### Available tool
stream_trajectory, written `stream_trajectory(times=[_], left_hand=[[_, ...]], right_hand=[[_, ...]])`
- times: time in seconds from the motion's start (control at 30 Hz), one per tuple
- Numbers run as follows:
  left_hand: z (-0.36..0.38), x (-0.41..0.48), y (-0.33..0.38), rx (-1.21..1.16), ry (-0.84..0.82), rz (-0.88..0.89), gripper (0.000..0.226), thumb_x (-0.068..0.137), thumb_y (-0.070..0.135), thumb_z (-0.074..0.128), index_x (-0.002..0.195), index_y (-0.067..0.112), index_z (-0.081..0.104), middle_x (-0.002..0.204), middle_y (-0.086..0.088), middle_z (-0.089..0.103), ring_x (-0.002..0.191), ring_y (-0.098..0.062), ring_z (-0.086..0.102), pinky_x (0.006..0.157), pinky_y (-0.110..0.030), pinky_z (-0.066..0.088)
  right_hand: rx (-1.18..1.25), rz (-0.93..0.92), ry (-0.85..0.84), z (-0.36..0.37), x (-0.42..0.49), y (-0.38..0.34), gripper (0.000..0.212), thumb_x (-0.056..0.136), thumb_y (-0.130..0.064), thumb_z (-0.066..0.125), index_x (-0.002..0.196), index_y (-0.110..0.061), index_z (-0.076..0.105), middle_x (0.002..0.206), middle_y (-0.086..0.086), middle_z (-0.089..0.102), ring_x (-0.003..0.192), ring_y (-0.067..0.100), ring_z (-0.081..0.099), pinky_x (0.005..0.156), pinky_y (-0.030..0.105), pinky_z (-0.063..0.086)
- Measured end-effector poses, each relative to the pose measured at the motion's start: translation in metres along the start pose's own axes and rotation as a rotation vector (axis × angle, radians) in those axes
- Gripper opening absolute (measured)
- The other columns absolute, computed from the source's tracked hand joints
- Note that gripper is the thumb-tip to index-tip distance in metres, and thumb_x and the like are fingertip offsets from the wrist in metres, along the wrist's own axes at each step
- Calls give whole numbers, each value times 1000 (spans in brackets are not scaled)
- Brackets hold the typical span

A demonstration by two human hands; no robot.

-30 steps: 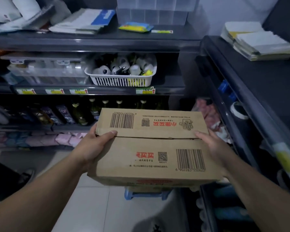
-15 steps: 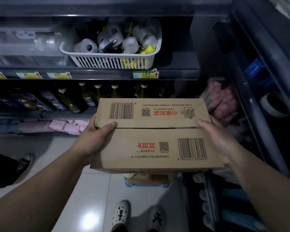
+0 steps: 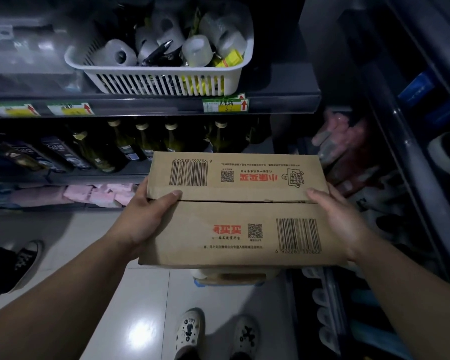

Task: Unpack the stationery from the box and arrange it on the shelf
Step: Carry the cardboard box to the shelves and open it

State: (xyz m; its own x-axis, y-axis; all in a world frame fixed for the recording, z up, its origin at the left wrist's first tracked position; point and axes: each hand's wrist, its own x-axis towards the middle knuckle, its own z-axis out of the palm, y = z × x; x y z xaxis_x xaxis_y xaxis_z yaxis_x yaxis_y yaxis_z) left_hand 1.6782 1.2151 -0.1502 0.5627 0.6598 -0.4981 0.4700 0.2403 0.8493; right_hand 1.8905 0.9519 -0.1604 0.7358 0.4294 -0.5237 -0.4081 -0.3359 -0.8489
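A closed brown cardboard box [image 3: 234, 216] with barcodes and red print is held level in front of me, above the floor. My left hand [image 3: 146, 216] grips its left side, thumb lying across the top seam. My right hand [image 3: 335, 219] grips its right side, thumb on the top flap. The flaps are shut, so the contents are hidden. Dark shelves [image 3: 283, 102] stand just behind the box.
A white slotted basket [image 3: 161, 79] of tape rolls sits on the shelf above. Bottles [image 3: 120, 149] line the shelf below it. Another dark shelf unit [image 3: 411, 157] runs along the right. A second box [image 3: 234, 278] on a stool is under the held box. Someone's black shoe [image 3: 26, 261] is at left.
The view has tilted downward, so the top shelf left the frame and my shoes appeared. My hands keep the same grip on the box.
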Motion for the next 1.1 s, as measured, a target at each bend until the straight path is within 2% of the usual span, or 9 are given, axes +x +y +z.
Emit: stream_trajectory(times=[0.2,0.37,0.57,0.77,0.83,0.87,0.93,1.0,1.1], left_hand=[[4,-5,3,90,48,32,44,87,31,66,126,33,45,101,15,64,89,-5,63,69,-20,47],[1,-18,9,200,119,7,49,82,51,65,125,34,48,111,6,63,99,-19,62,91,-44,51],[-11,-49,34,112,77,59,68,79,40,66,139,42,34,117,10,58,103,-16,59,96,-43,48],[-27,-90,72,546,-198,182,71,84,17,68,141,42,34,112,4,54,75,-6,60,51,-10,47],[-26,-99,75,805,-369,212,72,84,27,69,142,44,31,130,3,52,89,-9,62,61,-12,50],[-23,-103,71,922,-454,246,74,85,34,68,145,42,26,142,5,44,106,-12,58,77,-15,50],[-13,-107,51,1094,-557,293,82,86,51,60,150,38,11,159,5,16,140,-18,30,110,-28,33],[-4,-109,24,1203,-515,349,89,83,63,54,151,38,2,160,8,-4,147,-18,3,120,-36,13],[3,-102,-4,1345,-354,432,98,76,71,55,150,39,-2,159,9,-14,147,-18,-10,120,-39,1]], right_hand=[[-171,-101,88,12,-11,-9,27,92,-35,61,118,-36,62,103,-14,71,90,3,67,71,17,49],[-480,-150,243,13,-25,-16,40,89,-54,54,118,-28,63,100,-10,66,96,13,61,78,26,42],[-395,-152,306,13,-63,-31,36,87,-48,54,117,-30,65,110,-10,68,103,13,62,95,39,50],[-528,-182,101,2,-109,-60,44,83,-23,67,122,-39,57,115,-20,57,104,1,55,88,23,45],[-745,-118,-3,0,-118,-63,65,77,-30,73,137,-34,48,128,-14,55,110,5,54,92,23,43],[-856,-80,-50,1,-122,-63,75,75,-34,76,142,-32,43,135,-11,53,110,6,53,95,23,43],[-1027,-64,-115,8,-132,-59,86,71,-42,79,146,-32,37,141,-9,47,114,6,50,96,19,41],[-1179,-89,-137,18,-135,-47,98,70,-51,76,150,-34,23,155,-7,28,133,11,37,107,25,34],[-1293,-123,-128,28,-133,-24,107,72,-57,71,152,-36,3,161,-9,-7,148,19,5,119,37,17]])
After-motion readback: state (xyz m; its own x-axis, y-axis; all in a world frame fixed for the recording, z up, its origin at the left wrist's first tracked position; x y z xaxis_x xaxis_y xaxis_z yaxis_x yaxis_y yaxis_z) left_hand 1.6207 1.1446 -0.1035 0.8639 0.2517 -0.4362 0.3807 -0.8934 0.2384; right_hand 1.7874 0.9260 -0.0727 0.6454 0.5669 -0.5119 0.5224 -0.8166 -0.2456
